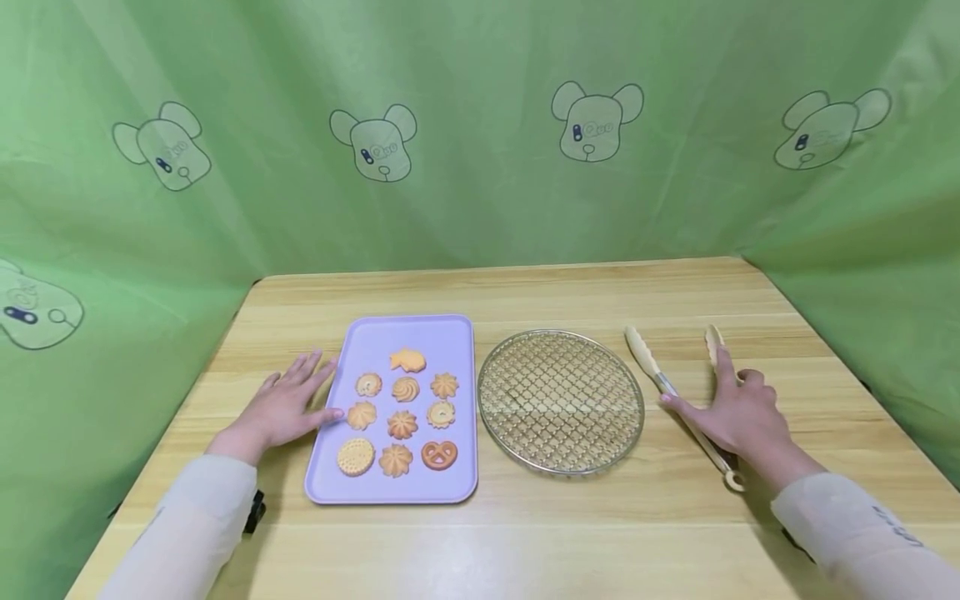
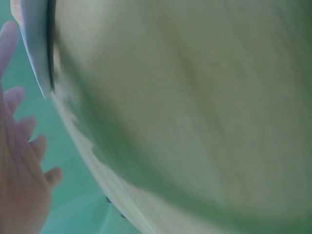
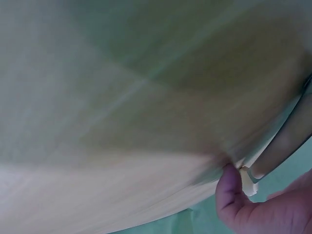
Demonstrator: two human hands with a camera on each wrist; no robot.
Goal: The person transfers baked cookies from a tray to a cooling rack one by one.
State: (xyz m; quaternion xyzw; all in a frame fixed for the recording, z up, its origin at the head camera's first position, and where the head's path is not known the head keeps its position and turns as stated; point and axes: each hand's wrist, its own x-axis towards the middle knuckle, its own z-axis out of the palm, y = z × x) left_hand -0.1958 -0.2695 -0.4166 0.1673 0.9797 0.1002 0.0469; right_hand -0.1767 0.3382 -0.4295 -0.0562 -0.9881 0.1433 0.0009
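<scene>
In the head view, a purple tray [image 1: 390, 493] bears several cookies, among them a fish-shaped cookie [image 1: 407, 360], a pretzel-shaped cookie [image 1: 438, 455] and a round dotted cookie [image 1: 356, 457]. My left hand [image 1: 281, 407] lies with fingers spread at the tray's left edge, its thumb reaching over the rim. On the right, my right hand [image 1: 742, 417] holds a pair of tongs [image 1: 686, 415] with cream tips, spread wide. The thumb is at the left arm and the index finger lies along the right arm; the palm hides much of that arm.
A round wire rack [image 1: 561, 402] lies between the tray and the tongs. All of it is on a wooden table [image 1: 525, 550]. Green cloth [image 1: 480, 208] with printed bear heads hangs behind the table and at both sides.
</scene>
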